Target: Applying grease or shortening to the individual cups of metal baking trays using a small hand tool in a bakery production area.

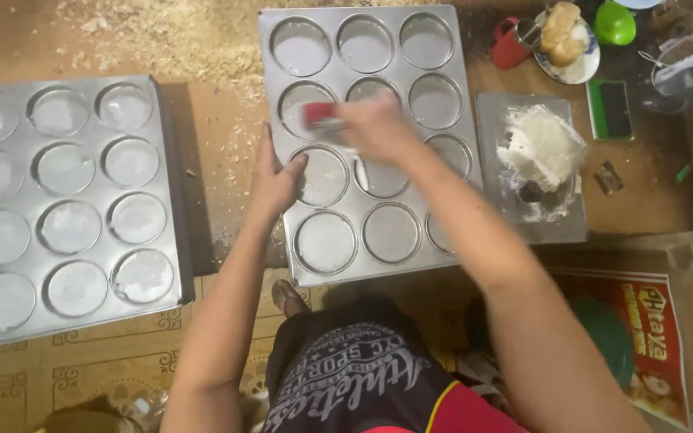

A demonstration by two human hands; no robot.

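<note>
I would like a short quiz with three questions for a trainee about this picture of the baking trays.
1. True or false: the left hand rests on the left edge of the middle tray.
2. What does the right hand hold? A) a red-handled brush B) a spoon C) a knife
3. How many round cups does the middle tray have?

Key:
1. True.
2. A; it is blurred by motion, above the tray's second row.
3. Twelve, in four rows of three.
</note>
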